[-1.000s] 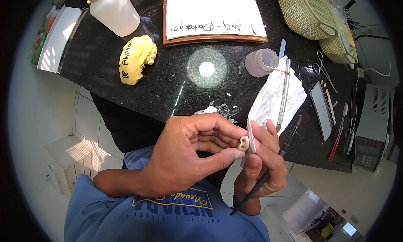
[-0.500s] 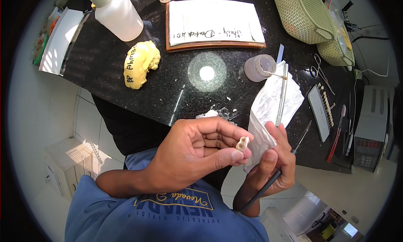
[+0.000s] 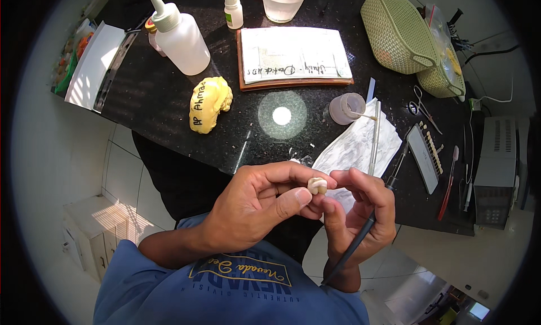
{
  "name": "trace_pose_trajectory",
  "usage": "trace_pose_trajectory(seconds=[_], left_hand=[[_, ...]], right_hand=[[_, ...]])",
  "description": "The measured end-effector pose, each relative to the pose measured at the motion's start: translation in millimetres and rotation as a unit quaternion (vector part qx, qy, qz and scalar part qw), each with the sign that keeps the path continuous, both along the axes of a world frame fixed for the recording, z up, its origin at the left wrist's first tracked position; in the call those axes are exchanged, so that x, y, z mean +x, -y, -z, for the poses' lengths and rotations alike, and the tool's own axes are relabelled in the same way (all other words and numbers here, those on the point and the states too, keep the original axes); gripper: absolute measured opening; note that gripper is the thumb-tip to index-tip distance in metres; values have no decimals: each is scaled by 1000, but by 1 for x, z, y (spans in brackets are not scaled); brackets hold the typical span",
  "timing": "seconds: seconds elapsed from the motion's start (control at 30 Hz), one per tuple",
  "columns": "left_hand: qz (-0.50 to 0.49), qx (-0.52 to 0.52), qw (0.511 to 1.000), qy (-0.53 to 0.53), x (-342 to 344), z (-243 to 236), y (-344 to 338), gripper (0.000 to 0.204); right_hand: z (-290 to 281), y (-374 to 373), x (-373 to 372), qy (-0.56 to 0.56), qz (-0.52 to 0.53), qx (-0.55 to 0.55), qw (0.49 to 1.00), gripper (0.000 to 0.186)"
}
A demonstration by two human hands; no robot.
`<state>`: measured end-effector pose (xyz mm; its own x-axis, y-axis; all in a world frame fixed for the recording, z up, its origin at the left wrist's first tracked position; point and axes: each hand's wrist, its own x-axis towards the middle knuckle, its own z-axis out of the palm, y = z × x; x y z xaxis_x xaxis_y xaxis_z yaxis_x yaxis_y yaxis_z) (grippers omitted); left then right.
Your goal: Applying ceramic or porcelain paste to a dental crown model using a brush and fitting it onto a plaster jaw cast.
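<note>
A small off-white tooth crown [image 3: 317,185] is pinched between the thumb and forefinger of my left hand [image 3: 248,206]. Its lumpy side now faces up. Close beside it, my right hand [image 3: 366,212] has its forefinger and thumb tips near the crown; I cannot tell whether they touch it. A dark-handled fine-tipped brush [image 3: 360,240] lies across the right hand, held between its fingers, with the thin tip pointing away to the upper right. Beyond the hands, a crumpled white tissue [image 3: 360,147] lies on the table with a slim metal instrument [image 3: 376,139] on it.
On the black tabletop [image 3: 236,119] are a yellow dental mould [image 3: 208,105], a squeeze bottle [image 3: 183,46], a small dropper bottle [image 3: 233,9], a white tile in a brown frame [image 3: 293,57] and a small jar [image 3: 345,109]. Farther right are a shade guide [image 3: 422,158], scissors-like forceps [image 3: 424,108] and baskets [image 3: 397,34].
My right hand has let go of the tissue's edge and moved left to the crown. The crown has turned in my left fingers, from its hollow side to its lumpy side.
</note>
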<state>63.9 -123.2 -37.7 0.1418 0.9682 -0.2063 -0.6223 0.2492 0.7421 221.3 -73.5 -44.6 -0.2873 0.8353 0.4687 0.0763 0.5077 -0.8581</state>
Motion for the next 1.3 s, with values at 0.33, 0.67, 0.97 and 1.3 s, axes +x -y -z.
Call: trace_pose_trajectory(seconds=[0.33, 0.67, 0.97, 1.3], left_hand=[[-10, 67, 993, -96, -3, -4, 1, 28], [20, 91, 989, -117, -11, -3, -4, 25], [34, 110, 987, -108, -12, 0, -7, 24], [17, 99, 987, -129, -5, 3, -5, 27]], right_hand=[[5, -1, -6, -46, -21, -13, 999, 46], [2, -13, -3, 0, -61, 55, 997, 50], [0, -19, 4, 28, -50, 172, 983, 51], [4, -18, 12, 100, -67, 192, 974, 65]])
